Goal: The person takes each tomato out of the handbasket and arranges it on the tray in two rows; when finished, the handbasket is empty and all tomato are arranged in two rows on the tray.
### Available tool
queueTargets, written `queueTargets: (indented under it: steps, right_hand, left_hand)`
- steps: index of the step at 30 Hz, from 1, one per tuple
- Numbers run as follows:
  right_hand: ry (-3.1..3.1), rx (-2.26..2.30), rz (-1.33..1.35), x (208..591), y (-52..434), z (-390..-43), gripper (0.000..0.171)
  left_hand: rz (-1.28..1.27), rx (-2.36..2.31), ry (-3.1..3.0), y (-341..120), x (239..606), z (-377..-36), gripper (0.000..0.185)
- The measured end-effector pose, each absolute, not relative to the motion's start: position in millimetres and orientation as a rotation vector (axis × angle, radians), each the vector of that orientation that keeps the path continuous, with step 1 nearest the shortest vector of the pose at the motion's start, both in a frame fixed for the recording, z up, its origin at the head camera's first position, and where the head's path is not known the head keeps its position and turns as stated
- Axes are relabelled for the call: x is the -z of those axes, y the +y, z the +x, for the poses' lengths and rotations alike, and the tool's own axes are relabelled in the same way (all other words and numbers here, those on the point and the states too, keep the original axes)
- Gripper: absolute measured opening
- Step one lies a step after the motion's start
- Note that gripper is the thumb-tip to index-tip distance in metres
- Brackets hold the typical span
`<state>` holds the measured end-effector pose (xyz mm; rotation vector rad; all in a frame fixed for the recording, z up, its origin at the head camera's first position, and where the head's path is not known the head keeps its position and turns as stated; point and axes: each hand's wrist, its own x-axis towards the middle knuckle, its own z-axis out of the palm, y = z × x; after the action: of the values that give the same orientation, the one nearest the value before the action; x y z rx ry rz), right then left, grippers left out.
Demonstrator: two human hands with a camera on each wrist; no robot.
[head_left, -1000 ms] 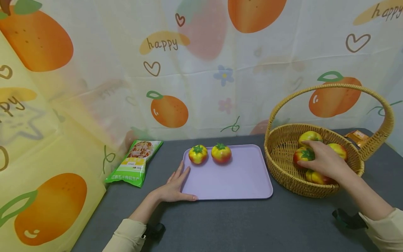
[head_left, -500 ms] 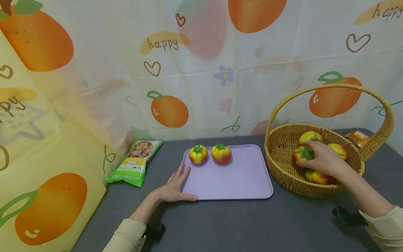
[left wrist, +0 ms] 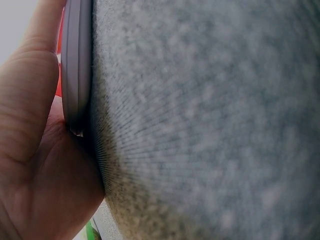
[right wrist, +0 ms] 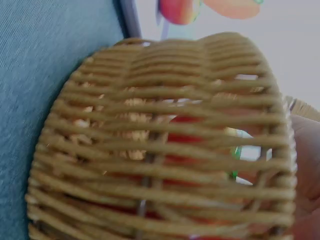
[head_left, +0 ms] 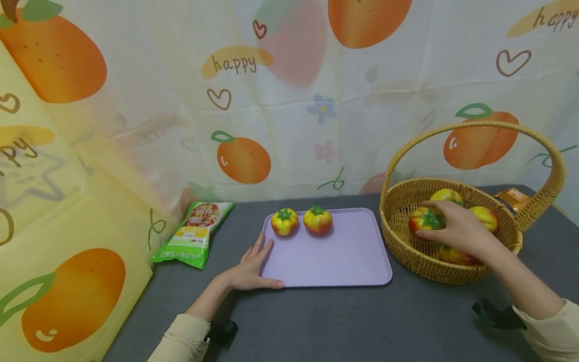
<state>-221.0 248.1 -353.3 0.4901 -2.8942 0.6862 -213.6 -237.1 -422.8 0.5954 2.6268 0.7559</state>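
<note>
My left hand (head_left: 246, 269) rests spread at the left end of the lilac tray (head_left: 325, 266), its fingers along the left edge and the thumb at the front corner. In the left wrist view the thumb (left wrist: 30, 95) lies against the tray's rim (left wrist: 77, 65). Two yellow-red tomatoes (head_left: 284, 222) with green leafy tops sit at the tray's back left. Inside the wicker basket (head_left: 407, 251), my right hand (head_left: 463, 229) grips another tomato (head_left: 425, 219) between thumb and fingers. Basket weave covers most of the right wrist view, hiding much of that hand.
Other yellow-red fruit (head_left: 486, 217) lies in the basket, whose tall handle (head_left: 470, 123) arches over it. A green-and-white food packet (head_left: 194, 234) lies left of the tray. Behind the basket is a small orange packet (head_left: 513, 198). A printed curtain (head_left: 289, 125) hangs along the back.
My right hand has shifted slightly left inside the basket, carrying the tomato a little up and left. The left hand and the tray stay in place.
</note>
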Motion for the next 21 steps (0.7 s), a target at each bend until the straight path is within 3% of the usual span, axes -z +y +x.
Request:
queueTargets:
  steps: [21]
  right_hand:
    - [-2.765, -0.814, 0.564, 322.8, 211.9, -191.4, 0.074]
  left_hand:
    - [0.581, -0.744, 2.626, -237.2, 422.5, -213.1, 0.113]
